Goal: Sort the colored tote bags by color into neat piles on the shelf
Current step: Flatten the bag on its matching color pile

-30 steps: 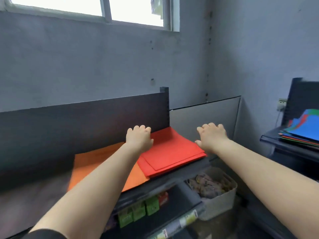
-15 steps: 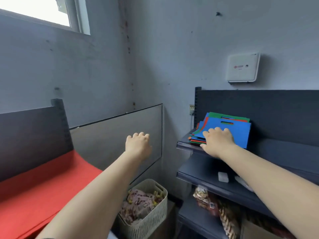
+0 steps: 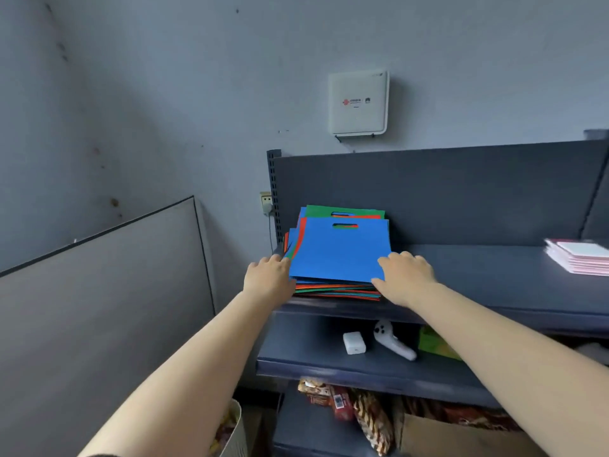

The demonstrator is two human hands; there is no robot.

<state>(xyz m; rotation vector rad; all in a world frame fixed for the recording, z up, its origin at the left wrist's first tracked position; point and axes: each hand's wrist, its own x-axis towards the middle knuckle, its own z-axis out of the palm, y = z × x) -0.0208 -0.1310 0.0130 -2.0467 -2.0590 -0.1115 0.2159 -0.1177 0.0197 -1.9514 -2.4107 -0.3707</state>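
Note:
A mixed stack of tote bags (image 3: 336, 290) in blue, green, red and orange lies at the left end of the dark shelf (image 3: 494, 278). A blue tote bag (image 3: 339, 252) with a cut-out handle lies on top. My left hand (image 3: 268, 278) touches the stack's front left corner with loosely bent fingers. My right hand (image 3: 407, 277) is at the front right corner, fingers lying on the blue bag and thumb at the edge under it, pinching that corner.
A pile of pink bags (image 3: 580, 257) lies at the shelf's right end. The lower shelf (image 3: 313, 361) holds a white charger (image 3: 354, 343) and a white controller (image 3: 393, 341). Snack packs (image 3: 346, 404) sit below. A white box (image 3: 358, 103) hangs on the wall, a grey panel (image 3: 99, 291) stands left.
The view turned right, away from the red and orange piles. Both hands moved to the mixed stack; the left hand came across from mid-air to its left corner.

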